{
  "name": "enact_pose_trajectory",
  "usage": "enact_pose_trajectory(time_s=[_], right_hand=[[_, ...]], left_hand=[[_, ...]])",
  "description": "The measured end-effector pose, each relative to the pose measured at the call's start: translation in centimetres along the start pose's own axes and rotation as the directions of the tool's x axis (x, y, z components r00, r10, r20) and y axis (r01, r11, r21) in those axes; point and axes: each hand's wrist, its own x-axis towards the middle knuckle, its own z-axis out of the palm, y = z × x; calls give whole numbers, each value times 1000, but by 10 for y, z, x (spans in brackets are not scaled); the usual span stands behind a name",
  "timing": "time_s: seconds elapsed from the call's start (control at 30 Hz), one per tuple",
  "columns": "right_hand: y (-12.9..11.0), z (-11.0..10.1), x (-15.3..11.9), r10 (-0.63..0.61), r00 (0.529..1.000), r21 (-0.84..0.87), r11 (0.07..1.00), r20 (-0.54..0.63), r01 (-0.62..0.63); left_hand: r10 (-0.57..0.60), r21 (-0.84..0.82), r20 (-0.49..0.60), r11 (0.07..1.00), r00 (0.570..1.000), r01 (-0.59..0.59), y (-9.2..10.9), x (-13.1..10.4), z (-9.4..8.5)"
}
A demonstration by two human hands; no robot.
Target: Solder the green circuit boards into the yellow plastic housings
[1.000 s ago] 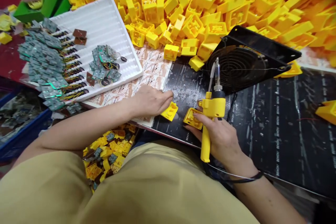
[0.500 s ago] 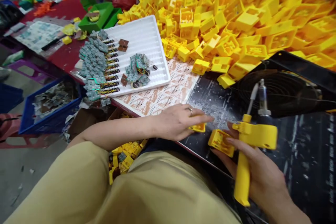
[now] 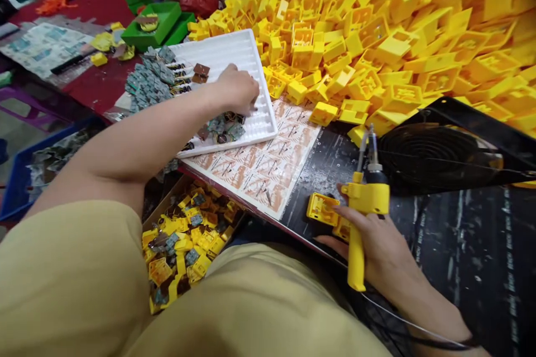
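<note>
My left hand point(image 3: 238, 90) reaches over the white ribbed tray point(image 3: 266, 109), fingers curled down at a small pile of wired circuit boards point(image 3: 228, 129); its fingertips are partly hidden. A yellow soldering gun point(image 3: 366, 198) is gripped in my right hand point(image 3: 379, 242), its metal tip pointing away from me. By that hand's fingers, on the black board, sits an open yellow plastic housing point(image 3: 321, 208). A second yellow housing point(image 3: 342, 230) shows partly under the same hand.
A large heap of yellow housings point(image 3: 326, 39) fills the back right. Beside it stands a black fan-like unit point(image 3: 422, 150). Rows of grey boards point(image 3: 146, 81) lie at the tray's left. Below the table edge is a box of yellow parts with boards point(image 3: 192, 240). Green bins point(image 3: 157, 25) stand behind.
My left hand has left the yellow housing near the table edge and moved up and left to the tray. My right hand, still holding the soldering gun, has shifted left in view.
</note>
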Motion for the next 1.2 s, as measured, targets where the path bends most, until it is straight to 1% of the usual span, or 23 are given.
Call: enact_pose_trajectory(time_s=[0.07, 0.1, 0.13, 0.2, 0.27, 0.3, 0.43, 0.53, 0.6, 0.73, 0.8, 0.83, 0.87, 0.9, 0.93, 0.97, 1.0, 1.03, 1.07, 1.1, 1.13, 1.17, 1.2], right_hand=[[-3, 2, 5, -48, 999, -5, 999, -6, 48], [-5, 3, 8, -63, 998, -10, 998, -14, 63], [-6, 4, 10, -75, 997, -17, 997, -24, 74], [-8, 6, 15, -97, 994, -35, 995, -44, 95], [-9, 8, 20, -110, 992, -59, 993, -68, 106], [-8, 8, 22, -109, 991, -70, 992, -82, 103], [-10, 2, 28, -54, 986, -79, 996, -156, 42], [-23, -8, 33, 52, 964, 40, 998, -262, -43], [-35, -11, 39, 130, 933, 129, 987, -335, -91], [-48, -7, 49, 193, 881, 91, 981, -433, -170], [-48, -3, 50, 220, 845, 84, 975, -487, -206], [-46, -2, 49, 233, 831, 88, 972, -505, -219], [-45, -2, 48, 244, 822, 94, 969, -514, -229], [-43, -2, 46, 251, 818, 100, 967, -518, -234], [-41, -3, 45, 250, 817, 101, 967, -519, -232], [-40, -5, 45, 242, 818, 95, 969, -522, -226], [-39, -6, 44, 228, 818, 84, 973, -528, -217], [-38, -8, 44, 209, 816, 68, 976, -539, -205], [-38, -9, 45, 188, 811, 49, 980, -554, -193], [-39, -11, 45, 169, 804, 31, 982, -570, -184], [-40, -12, 45, 155, 796, 17, 984, -585, -179], [-41, -14, 45, 140, 787, 5, 985, -600, -172], [-43, -15, 46, 127, 780, -5, 986, -613, -165]], left_hand=[[-59, -233, -97, 972, 994, 35, -12, 1, -2], [-82, -402, -169, 916, 982, 8, -16, -1, -3], [-96, -576, -228, 815, 969, -55, -19, -3, -5], [-98, -843, -299, 493, 949, -215, -21, -6, -10], [-65, -934, -308, 214, 949, -288, -14, -8, -15], [-37, -949, -292, 140, 956, -284, -8, -8, -17], [57, -971, -216, 88, 975, -221, 31, -12, -16], [146, -984, -171, 22, 974, -176, 65, -23, -4], [201, -987, -154, -68, 967, -144, 87, -34, 5], [233, -967, -114, -248, 966, -54, 120, -56, 22], [159, -959, -174, -251, 972, -131, 130, -66, 33], [75, -952, -255, -197, 964, -236, 133, -71, 39], [-16, -924, -372, -92, 928, -372, 134, -76, 45], [-82, -854, -520, 57, 850, -517, 135, -81, 51], [-87, -730, -676, 220, 732, -647, 135, -86, 57], [-25, -558, -808, 356, 589, -750, 134, -91, 62], [85, -370, -890, 438, 447, -819, 134, -95, 67], [204, -202, -924, 459, 324, -865, 133, -99, 71], [296, -86, -927, 435, 232, -896, 133, -102, 74], [327, -50, -924, 406, 196, -912, 133, -104, 77], [290, -102, -929, 396, 229, -913, 134, -106, 79], [207, -227, -922, 393, 327, -891, 134, -106, 80], [110, -393, -879, 381, 463, -837, 135, -105, 82]])
